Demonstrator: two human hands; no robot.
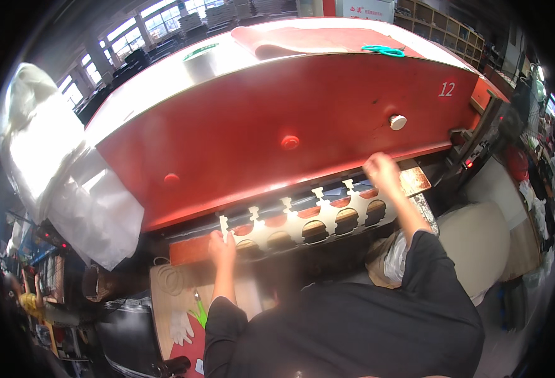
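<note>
Die-cut strip: pale, flat, row of rounded openings through it, notched tabs along the far edge. Lies lengthwise across the slot at the foot of the machine, between the two hands.

Near end: black shirt, short sleeves, at the bottom of the view. Light wood board at lower left. On it: green-handled tool, white glove, dark red sheet; glove overlaps the sheet. Beige rounded thing at right, beside the right sleeve.

Left hand: thumb and fingers close together on the strip's left end, holding it. Right hand: fingers curled, over the right end, a bit farther in. Blurred; can't tell if it grips or touches the strip.

White plastic bag hangs at left, overlapping the machine's end. Red front panel rises behind the strip, full width; white knob on its right part, red round boss mid-panel.

Machine top: pinkish-red sheet, its left end curled, teal scissors near the right.

Far back: cubby shelves at right, bright windows at left.
</note>
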